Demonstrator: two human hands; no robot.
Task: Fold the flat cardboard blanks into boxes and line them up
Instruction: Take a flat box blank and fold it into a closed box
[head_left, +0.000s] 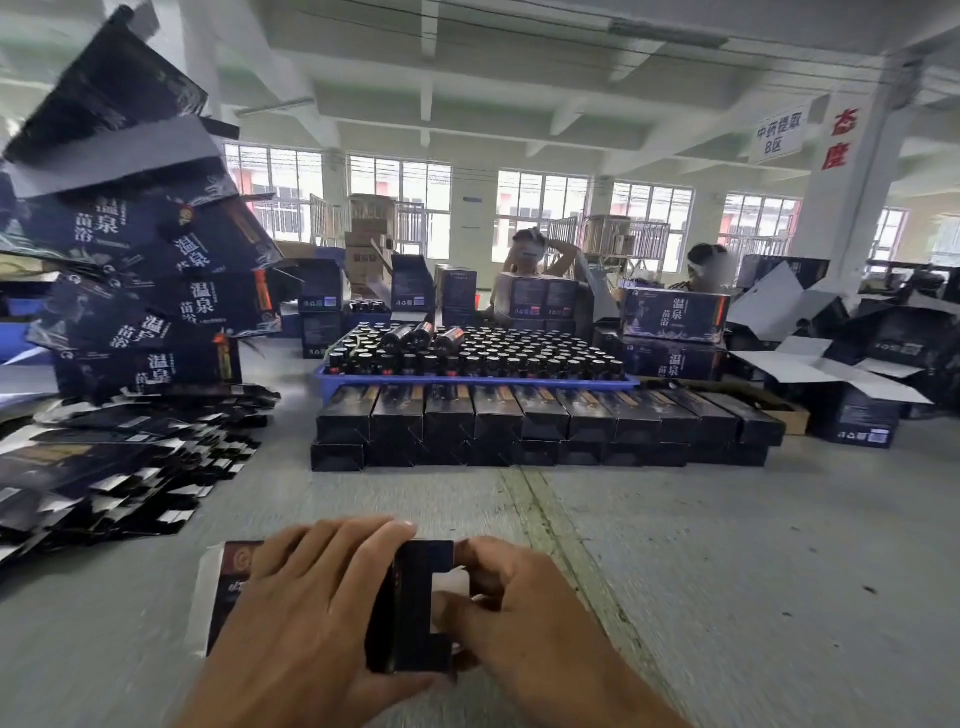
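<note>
Your left hand (311, 597) grips the half-folded box (415, 608), your right hand (514, 608) pinches its end flap, finished boxes (545, 415) lined up behind.

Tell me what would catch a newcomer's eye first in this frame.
Probably the two hands at bottom centre, left hand and right hand, gripping a dark box being folded. Beyond them a lined-up row of finished boxes fronts a blue tray packed with dark bottles. At left, flat blanks sprawl under stacked cartons.
</note>
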